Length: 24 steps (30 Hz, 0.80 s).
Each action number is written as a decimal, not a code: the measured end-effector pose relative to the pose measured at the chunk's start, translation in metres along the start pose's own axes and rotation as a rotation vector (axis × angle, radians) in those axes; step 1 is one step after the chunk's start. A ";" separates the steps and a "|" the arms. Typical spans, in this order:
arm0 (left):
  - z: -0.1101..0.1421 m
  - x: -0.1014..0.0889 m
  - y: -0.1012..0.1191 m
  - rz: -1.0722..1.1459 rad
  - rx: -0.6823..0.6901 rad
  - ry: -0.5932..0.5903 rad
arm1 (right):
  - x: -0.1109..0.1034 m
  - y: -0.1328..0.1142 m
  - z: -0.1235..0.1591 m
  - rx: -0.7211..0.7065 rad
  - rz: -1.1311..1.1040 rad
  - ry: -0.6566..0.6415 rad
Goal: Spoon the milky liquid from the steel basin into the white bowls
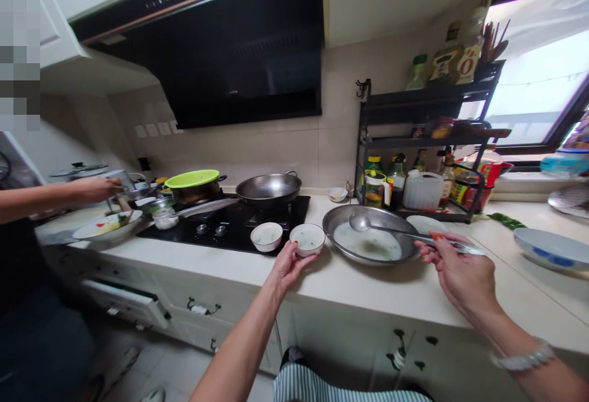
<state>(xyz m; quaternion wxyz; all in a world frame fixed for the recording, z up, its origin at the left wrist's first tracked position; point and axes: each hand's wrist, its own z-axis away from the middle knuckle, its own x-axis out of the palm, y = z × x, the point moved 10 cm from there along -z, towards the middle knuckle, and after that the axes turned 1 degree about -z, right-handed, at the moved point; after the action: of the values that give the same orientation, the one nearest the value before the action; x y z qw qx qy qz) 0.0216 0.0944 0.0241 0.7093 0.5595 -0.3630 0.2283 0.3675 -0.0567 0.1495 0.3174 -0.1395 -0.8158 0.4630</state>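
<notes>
My left hand [294, 264] grips a small white bowl [307, 239] with a dark rim, which has pale soup in it. Just left of it, a second small bowl [266, 237] of the same soup sits at the cooktop's edge. In my right hand [462, 273] is the handle of a metal ladle [360, 223]. The ladle's head is over a wide steel basin [335, 248] with cloudy, pale soup and green bits in it. Part of a white plate [426, 224] shows behind the ladle handle.
A wok [269, 188] and a pot with a green basin [192, 178] on top stand on the black cooktop [221, 221]. At the left, another person's hand [103, 188] works over a plate of food [108, 225]. A bottle rack [427, 144] and a blue-patterned bowl [552, 248] are on the right.
</notes>
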 end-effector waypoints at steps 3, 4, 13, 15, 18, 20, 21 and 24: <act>-0.008 0.000 0.007 0.007 0.030 0.056 | -0.015 0.000 0.004 0.022 0.008 0.033; -0.011 0.000 0.010 0.008 0.042 0.079 | -0.019 0.000 0.005 0.025 0.013 0.042; -0.038 0.022 0.030 -0.001 0.137 0.190 | -0.047 0.014 0.017 0.099 0.030 0.099; -0.049 0.025 0.028 0.013 0.137 0.210 | -0.050 0.018 0.018 0.117 0.038 0.097; -0.068 0.026 0.024 0.037 0.132 0.241 | -0.055 0.021 0.020 0.119 0.031 0.095; -0.081 0.026 0.021 0.042 0.129 0.257 | -0.058 0.022 0.021 0.115 0.042 0.105; -0.087 0.026 0.020 0.040 0.126 0.261 | -0.060 0.022 0.021 0.115 0.053 0.112; -0.104 0.027 0.018 0.025 0.115 0.273 | -0.064 0.022 0.022 0.094 0.119 0.116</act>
<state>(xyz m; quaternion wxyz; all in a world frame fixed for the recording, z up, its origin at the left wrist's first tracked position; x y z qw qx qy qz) 0.0524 0.1972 0.0446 0.7160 0.5581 -0.2564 0.3317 0.4000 -0.0930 0.0977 0.3423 -0.1990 -0.7637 0.5099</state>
